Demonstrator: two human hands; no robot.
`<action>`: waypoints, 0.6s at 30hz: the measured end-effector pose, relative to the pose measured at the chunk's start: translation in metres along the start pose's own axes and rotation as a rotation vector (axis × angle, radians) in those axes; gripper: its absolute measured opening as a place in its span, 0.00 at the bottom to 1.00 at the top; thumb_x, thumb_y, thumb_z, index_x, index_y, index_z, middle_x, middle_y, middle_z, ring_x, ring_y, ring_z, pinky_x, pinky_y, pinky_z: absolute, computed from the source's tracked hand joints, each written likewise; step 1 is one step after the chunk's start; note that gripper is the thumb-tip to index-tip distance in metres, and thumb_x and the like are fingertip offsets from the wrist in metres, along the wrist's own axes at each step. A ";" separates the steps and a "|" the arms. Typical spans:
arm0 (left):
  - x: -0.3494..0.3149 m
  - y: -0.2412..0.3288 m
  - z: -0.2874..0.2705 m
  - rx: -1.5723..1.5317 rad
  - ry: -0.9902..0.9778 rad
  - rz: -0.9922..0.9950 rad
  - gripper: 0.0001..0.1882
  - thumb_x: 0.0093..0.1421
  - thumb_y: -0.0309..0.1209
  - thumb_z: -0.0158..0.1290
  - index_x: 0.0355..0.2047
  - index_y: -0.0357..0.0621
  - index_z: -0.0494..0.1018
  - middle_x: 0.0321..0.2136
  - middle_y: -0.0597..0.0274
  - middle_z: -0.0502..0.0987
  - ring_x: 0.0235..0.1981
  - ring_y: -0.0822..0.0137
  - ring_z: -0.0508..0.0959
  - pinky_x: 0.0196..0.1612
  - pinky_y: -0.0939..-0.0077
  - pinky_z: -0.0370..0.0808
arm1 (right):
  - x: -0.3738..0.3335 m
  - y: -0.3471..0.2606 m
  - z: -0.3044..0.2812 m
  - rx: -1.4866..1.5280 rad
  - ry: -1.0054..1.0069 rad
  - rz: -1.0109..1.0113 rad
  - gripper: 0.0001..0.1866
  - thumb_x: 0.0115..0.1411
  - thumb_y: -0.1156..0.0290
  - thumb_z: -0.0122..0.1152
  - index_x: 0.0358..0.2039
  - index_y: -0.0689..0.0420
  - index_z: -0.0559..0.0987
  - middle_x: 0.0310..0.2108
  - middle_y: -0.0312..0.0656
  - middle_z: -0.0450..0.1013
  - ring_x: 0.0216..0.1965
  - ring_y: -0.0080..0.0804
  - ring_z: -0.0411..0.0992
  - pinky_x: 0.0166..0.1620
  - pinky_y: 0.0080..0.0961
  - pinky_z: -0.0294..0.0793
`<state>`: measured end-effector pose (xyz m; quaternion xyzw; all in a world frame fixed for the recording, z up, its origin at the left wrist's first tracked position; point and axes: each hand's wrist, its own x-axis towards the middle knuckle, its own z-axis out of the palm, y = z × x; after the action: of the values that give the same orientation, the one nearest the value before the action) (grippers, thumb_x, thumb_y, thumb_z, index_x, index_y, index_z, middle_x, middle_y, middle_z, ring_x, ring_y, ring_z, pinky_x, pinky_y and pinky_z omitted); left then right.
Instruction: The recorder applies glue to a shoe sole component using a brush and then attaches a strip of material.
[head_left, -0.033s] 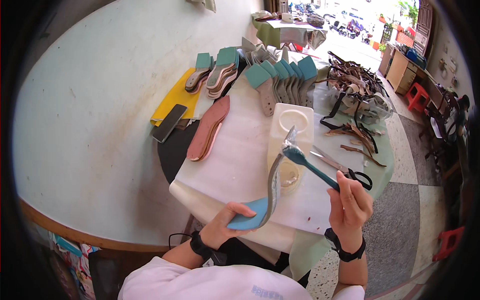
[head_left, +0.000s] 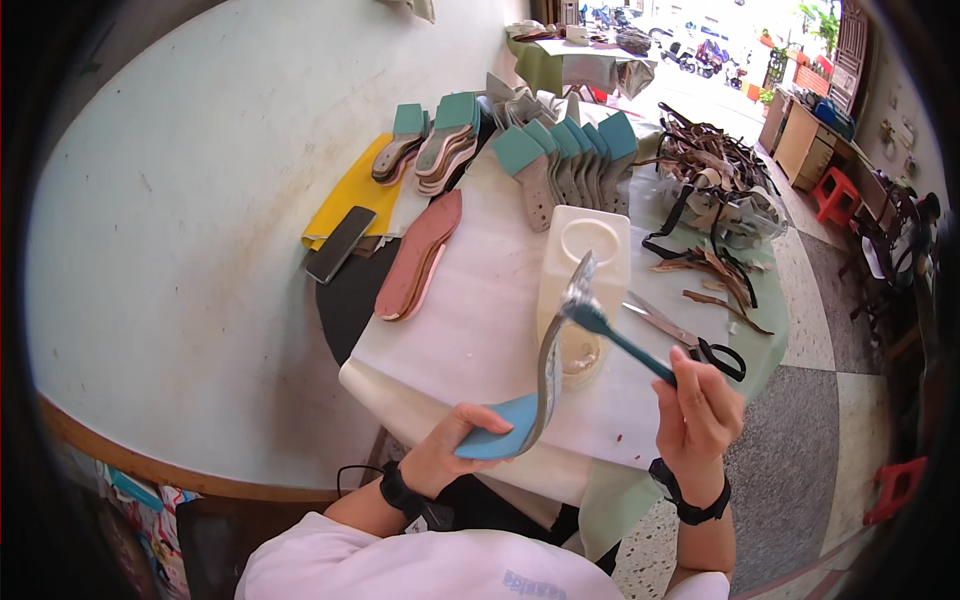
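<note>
My left hand (head_left: 465,435) is closed around one end of a blue and grey insole (head_left: 518,412), thumb on its blue face. The insole stands edge-on, curving up and away from me. In my right hand (head_left: 700,405) I pinch the dark green handle of a brush (head_left: 630,348). Whitish paste coats the brush head, which touches the insole's upper part. Behind them lies a white plastic container (head_left: 585,280), with pale paste in its near opening, partly hidden by the insole. Scissors (head_left: 675,325) with black handles lie open beside the brush.
Across the table stand insoles with teal ends (head_left: 575,150) in a row. Stacked insoles (head_left: 445,145), reddish insoles (head_left: 420,255), a phone (head_left: 341,245) and a yellow sheet (head_left: 345,205) lie to the left. Dark scrap strips (head_left: 715,160) pile up at the right. A wall borders the left side.
The brush head has shifted very slightly down along the insole, and my right hand with it. My left hand keeps its hold.
</note>
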<state>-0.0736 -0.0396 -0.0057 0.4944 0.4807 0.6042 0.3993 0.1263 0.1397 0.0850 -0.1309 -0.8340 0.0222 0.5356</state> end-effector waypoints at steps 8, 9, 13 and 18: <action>0.002 -0.018 -0.027 -0.660 -0.131 -0.510 0.19 0.49 0.15 0.55 0.39 0.45 0.63 0.35 0.61 0.67 0.35 0.72 0.69 0.38 0.80 0.68 | -0.009 -0.010 -0.003 0.024 -0.103 -0.008 0.17 0.42 0.79 0.66 0.37 0.67 0.78 0.21 0.41 0.69 0.16 0.30 0.66 0.19 0.21 0.64; -0.003 -0.014 -0.024 -0.419 -0.037 -0.384 0.20 0.49 0.15 0.56 0.39 0.45 0.63 0.36 0.61 0.67 0.35 0.71 0.70 0.38 0.80 0.68 | -0.004 -0.011 -0.005 -0.004 -0.043 -0.004 0.18 0.42 0.79 0.66 0.37 0.67 0.78 0.21 0.41 0.69 0.17 0.30 0.66 0.20 0.21 0.64; 0.005 0.009 -0.005 0.053 0.096 0.059 0.10 0.55 0.17 0.48 0.38 0.41 0.66 0.31 0.57 0.71 0.30 0.70 0.73 0.32 0.83 0.69 | 0.004 -0.004 0.000 -0.058 -0.011 0.038 0.17 0.44 0.79 0.66 0.38 0.67 0.77 0.22 0.42 0.70 0.18 0.31 0.67 0.20 0.21 0.66; 0.001 0.015 -0.013 0.019 -0.033 -0.091 0.20 0.52 0.13 0.51 0.43 0.44 0.62 0.37 0.57 0.68 0.35 0.65 0.74 0.40 0.75 0.71 | -0.012 -0.007 0.005 -0.046 -0.136 -0.075 0.16 0.44 0.75 0.67 0.36 0.65 0.78 0.22 0.39 0.69 0.15 0.28 0.64 0.18 0.20 0.61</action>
<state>-0.0861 -0.0445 0.0080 0.4859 0.5016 0.5726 0.4294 0.1257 0.1308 0.0731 -0.1100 -0.8731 -0.0085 0.4749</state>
